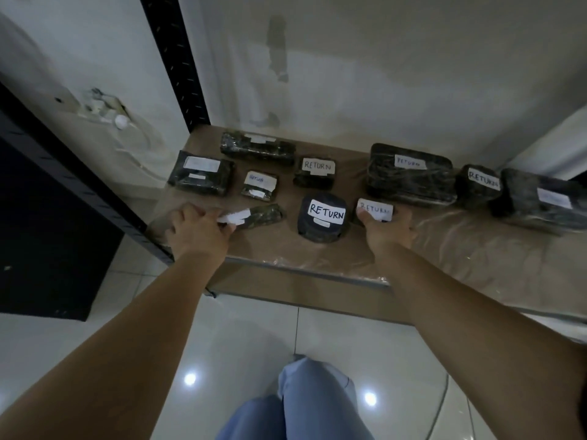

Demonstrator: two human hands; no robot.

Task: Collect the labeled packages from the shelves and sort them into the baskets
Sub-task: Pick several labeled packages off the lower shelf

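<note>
ten dark packages lie on the shelf (317, 249). left hand (197, 230) pinches one package (260, 214); right hand (386, 231) grips another (374, 209).

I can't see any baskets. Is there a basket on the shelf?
No, the shelf holds only dark wrapped packages, such as the round one.

We see ten dark wrapped packages lying flat on the shelf (317, 249), each bearing a white label. The round package (321, 219) at front centre reads RETURN. The small package (374, 211) just right of it also reads RETURN. The slim package (260, 215) at front left lies tilted. The large package (409, 177) sits behind, right of centre.
</note>
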